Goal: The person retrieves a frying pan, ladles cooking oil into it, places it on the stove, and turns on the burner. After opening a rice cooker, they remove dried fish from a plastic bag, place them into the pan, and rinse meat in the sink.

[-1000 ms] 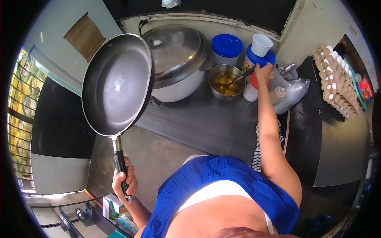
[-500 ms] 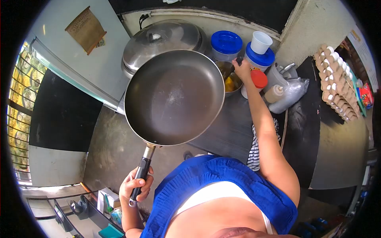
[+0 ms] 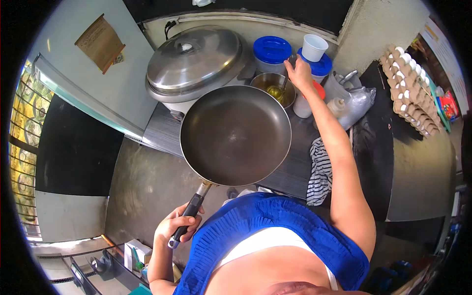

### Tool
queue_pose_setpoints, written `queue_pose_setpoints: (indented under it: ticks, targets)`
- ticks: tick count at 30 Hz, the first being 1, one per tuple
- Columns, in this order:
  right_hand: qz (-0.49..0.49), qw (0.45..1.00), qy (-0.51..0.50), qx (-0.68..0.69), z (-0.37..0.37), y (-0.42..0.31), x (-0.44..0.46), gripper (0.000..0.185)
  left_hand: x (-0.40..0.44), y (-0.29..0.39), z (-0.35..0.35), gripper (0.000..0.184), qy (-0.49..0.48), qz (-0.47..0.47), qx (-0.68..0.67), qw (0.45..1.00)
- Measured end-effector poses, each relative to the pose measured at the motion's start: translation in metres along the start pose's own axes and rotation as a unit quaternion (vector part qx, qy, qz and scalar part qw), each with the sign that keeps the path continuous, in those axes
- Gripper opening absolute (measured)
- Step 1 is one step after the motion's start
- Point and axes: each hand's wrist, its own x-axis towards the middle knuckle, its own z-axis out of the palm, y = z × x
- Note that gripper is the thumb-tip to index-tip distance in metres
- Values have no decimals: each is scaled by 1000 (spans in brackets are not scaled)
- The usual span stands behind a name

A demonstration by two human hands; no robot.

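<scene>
My left hand is wrapped round the black handle of a dark frying pan, which hangs level in front of my body and shows nothing inside. My right hand grips the dark upper handle of a ladle. The ladle's bowl is in a steel bowl of yellowish oil, just beyond the pan's far rim. Right beside the steel bowl is a white container with a red lid, partly behind my right forearm.
A large lidded cooker stands at the back left. Blue-lidded tubs, a white cup and a squeeze bottle line the back right. Farther right are egg trays. A striped cloth lies near my right arm.
The pan has swung from the left to the front of the steel bowl, and my left hand moved right with it. My right hand has shifted left and lifted the ladle more upright.
</scene>
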Motion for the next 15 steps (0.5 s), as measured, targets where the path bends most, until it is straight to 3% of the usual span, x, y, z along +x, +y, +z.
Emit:
queue_pose_setpoints:
  ticks: [15]
  targets:
    - [-11, 997, 39, -60, -42, -23, 14, 39, 48, -1, -35, 35, -38, -57, 98, 993]
